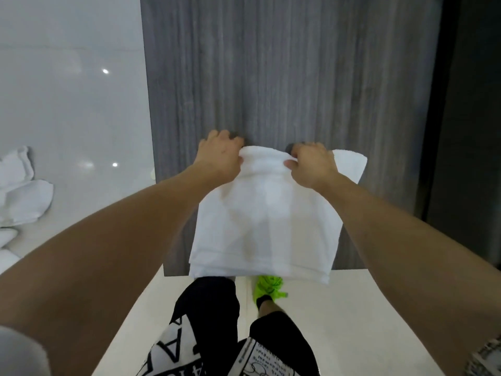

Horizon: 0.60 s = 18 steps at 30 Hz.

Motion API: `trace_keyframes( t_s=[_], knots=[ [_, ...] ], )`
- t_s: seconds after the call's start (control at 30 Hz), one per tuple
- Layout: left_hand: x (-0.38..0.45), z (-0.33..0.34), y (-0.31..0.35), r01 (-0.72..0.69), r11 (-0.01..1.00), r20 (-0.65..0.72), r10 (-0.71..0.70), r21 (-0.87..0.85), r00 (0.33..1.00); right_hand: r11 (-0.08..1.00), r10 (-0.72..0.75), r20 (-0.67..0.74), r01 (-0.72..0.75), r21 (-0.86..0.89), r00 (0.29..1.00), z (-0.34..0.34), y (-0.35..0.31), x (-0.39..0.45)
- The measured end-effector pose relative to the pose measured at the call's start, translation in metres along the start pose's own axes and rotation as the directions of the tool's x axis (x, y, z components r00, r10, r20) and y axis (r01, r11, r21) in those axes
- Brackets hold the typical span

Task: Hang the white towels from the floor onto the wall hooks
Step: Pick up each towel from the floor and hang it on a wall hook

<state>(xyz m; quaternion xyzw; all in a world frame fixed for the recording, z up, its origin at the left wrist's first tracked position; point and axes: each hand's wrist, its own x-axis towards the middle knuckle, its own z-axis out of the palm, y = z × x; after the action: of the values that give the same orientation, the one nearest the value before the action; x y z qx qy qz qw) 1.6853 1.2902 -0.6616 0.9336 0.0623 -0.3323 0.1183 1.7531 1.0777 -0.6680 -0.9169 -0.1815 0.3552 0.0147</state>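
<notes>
Grey wood-grain wall panel [292,77]: upright before me, floor to top of view. White tiled floor [339,316]: pale, glossy. White towel [264,221]: folded, hanging flat against the panel, its top edge at two dark hooks. Loose white towels [23,196]: heaped on the floor, far left. My left hand [221,158]: fingers curled, pinching the towel's top left edge. My right hand [311,165]: gripping the top edge right of centre. Hook [289,148]: mostly hidden by my right fingers. Green shoe [268,290]: below the towel's hem.

The towel [265,221] hangs against the wall panel [284,77], more towels [24,196] on the floor far left.
</notes>
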Motion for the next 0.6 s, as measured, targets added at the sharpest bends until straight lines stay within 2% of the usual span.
trace_keyframes(
  t_s=[0.1, 0.2, 0.33, 0.5, 0.6],
  knots=[
    [-0.006, -0.008, 0.004, -0.041, 0.999, -0.045, 0.04, -0.019, 0.998, 0.989, -0.01, -0.11, 0.026, 0.145, 0.994, -0.007, 0.003, -0.019],
    [-0.019, -0.03, 0.012, -0.033, 0.981, -0.038, 0.026, -0.193, 0.999, 0.956, 0.014, -0.147, 0.029, 0.292, 0.989, -0.028, 0.005, -0.038],
    [-0.048, -0.073, 0.024, -0.045, 0.971, -0.07, 0.029, -0.235, 0.997, 0.951, -0.015, -0.207, 0.078, 0.298, 0.978, -0.066, 0.005, -0.065],
    [-0.102, -0.139, 0.04, -0.062, 0.986, -0.206, 0.029, -0.154, 0.978, 0.954, -0.07, -0.28, 0.146, 0.261, 0.958, -0.127, -0.001, -0.111],
    [-0.147, -0.183, 0.049, -0.044, 0.98, -0.301, -0.018, -0.196, 0.953, 0.938, -0.165, -0.267, 0.235, 0.257, 0.95, -0.174, -0.003, -0.155]
  ],
)
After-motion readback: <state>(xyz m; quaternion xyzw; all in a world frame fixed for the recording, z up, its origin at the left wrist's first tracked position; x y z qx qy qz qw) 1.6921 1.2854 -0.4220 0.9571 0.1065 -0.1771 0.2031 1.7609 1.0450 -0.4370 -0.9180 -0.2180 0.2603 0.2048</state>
